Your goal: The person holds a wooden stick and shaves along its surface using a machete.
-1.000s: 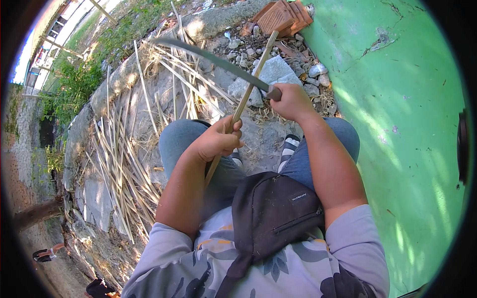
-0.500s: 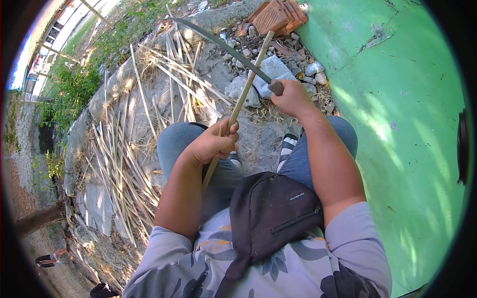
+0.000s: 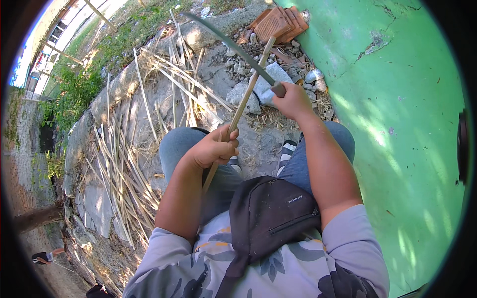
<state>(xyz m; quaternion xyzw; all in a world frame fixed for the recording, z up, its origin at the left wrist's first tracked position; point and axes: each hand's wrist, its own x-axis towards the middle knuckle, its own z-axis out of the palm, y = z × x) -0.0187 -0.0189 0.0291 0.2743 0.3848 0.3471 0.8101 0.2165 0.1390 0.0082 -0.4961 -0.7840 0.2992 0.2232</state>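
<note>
My left hand [image 3: 214, 148] is closed around a long bamboo strip [image 3: 241, 105], which slants up and away to the right. The strip's lower end runs down beside my left thigh. In my right hand [image 3: 294, 103] is the short brown handle of a machete [image 3: 241, 52]. Its dark, curved blade points to the far left and crosses the strip near its upper end. Whether the blade touches the strip or only passes over it, I cannot tell. Both hands are held in front of my bent knees.
Many loose bamboo strips [image 3: 124, 174] lie on the stony ground at left, with more strips [image 3: 189, 92] farther ahead. Pale stones [image 3: 242, 97] and stacked orange tiles [image 3: 280, 24] sit beyond my knees. A green floor [image 3: 402, 139] spans the right. A dark bag [image 3: 273, 208] rests against my body.
Both hands keep their grips. The machete blade has shifted slightly to the right along with the view, still crossing the upper part of the bamboo strip.
</note>
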